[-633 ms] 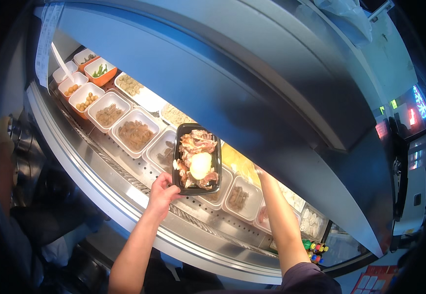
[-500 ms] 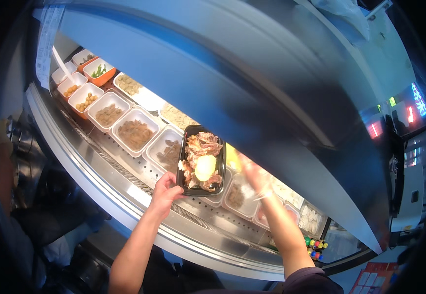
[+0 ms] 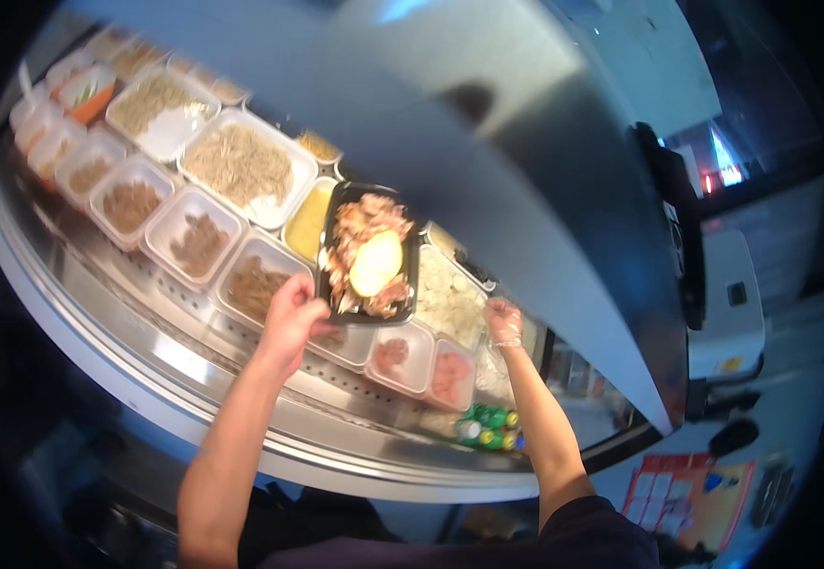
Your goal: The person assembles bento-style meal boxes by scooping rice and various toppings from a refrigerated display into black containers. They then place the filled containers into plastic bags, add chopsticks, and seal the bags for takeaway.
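Observation:
My left hand (image 3: 291, 320) grips the near corner of a black rectangular meal tray (image 3: 367, 253). The tray is filled with browned meat pieces and a pale yellow round piece in the middle, and hangs over the food bins. My right hand (image 3: 504, 321), in a thin clear glove, reaches over a bin of pale chopped food (image 3: 448, 296) just right of the tray. Its fingers look loosely curled, and I cannot make out anything held in them.
Several white bins of food (image 3: 241, 163) stand in rows in a curved steel counter (image 3: 146, 341) under a slanted glass guard (image 3: 488, 123). Pink food fills small bins (image 3: 452, 376) near the front. Bottles with coloured caps (image 3: 488, 427) lie below the right arm.
The view has swung closer to the counter. The tray has stayed in my left hand over the bins. My right hand has moved right, from beside the tray to the pale food bin.

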{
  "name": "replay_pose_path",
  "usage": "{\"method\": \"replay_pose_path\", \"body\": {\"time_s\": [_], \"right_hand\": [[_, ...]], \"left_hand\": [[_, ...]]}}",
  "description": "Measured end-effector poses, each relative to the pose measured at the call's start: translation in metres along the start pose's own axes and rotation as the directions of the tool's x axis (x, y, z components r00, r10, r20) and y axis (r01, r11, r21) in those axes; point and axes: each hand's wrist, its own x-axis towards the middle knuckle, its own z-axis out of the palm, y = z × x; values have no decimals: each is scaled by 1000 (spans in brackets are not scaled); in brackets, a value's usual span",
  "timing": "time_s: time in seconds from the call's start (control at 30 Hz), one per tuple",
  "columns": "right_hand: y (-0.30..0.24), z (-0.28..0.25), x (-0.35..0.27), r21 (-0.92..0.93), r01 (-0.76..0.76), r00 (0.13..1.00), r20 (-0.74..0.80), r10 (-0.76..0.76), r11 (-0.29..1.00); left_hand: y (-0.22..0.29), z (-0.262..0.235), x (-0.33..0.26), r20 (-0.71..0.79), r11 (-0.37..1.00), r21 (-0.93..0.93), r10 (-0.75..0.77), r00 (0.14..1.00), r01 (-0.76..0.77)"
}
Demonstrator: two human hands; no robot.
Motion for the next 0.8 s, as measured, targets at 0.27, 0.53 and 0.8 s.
{"method": "replay_pose_path", "body": {"time_s": [0.27, 0.53, 0.8], "right_hand": [[-156, 63, 176, 172, 382, 919, 34, -393, 908], [-173, 126, 257, -175, 435, 898, 161, -410, 883], [-120, 53, 240, 876, -160, 977, 206, -54, 455]], "left_hand": [[43, 11, 37, -144, 973, 75, 229, 963, -220], [24, 35, 45, -230, 987, 31, 161, 960, -158], [-15, 35, 70, -232, 984, 173, 77, 970, -37]]}}
